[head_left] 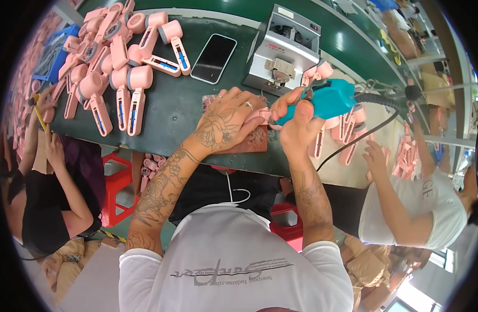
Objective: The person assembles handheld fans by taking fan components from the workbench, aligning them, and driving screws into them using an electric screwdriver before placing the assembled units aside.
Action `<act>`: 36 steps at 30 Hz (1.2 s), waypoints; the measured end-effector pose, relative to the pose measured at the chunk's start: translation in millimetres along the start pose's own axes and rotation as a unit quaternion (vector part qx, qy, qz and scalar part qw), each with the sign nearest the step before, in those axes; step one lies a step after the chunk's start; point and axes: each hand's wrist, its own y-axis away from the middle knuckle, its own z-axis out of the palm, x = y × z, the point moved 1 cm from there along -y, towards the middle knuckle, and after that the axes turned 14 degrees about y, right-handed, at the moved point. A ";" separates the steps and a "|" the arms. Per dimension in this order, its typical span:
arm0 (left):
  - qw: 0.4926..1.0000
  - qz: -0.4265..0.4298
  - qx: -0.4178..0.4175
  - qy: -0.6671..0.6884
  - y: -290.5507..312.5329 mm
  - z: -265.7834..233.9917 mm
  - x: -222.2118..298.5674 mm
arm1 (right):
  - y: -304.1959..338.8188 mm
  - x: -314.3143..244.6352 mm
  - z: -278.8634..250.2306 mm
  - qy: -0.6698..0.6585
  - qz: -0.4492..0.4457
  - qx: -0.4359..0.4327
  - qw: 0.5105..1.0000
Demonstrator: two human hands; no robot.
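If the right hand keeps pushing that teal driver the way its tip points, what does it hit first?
The right hand aims the teal driver left and down. First in line is the pink part under the left hand; the tip looks already on it, though depth is unclear.

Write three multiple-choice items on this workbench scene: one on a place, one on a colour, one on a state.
1. Where does the phone lie?
A. between the pink parts pile and the grey machine
B. on the red stool
C. in the left hand

2. What colour is the power tool?
A. yellow
B. teal
C. black

3. What is the left hand doing?
A. hanging off the bench
B. holding the phone
C. pressing flat on a pink part

Key: A, the phone sits between them; B, its body is teal in the right hand; C, the palm lies flat over the part.
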 end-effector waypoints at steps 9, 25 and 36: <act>0.993 0.059 0.007 -0.103 4.8 -10.6 36.0 | 30.5 -13.1 -23.9 0.067 0.099 0.028 0.992; 0.789 -0.217 0.574 0.017 200.5 -284.1 -159.6 | 128.9 -37.9 -69.7 -0.151 0.170 0.138 0.964; 0.998 0.016 0.066 0.014 -26.3 14.7 69.5 | 136.5 -61.9 -71.2 -0.030 0.095 0.079 0.992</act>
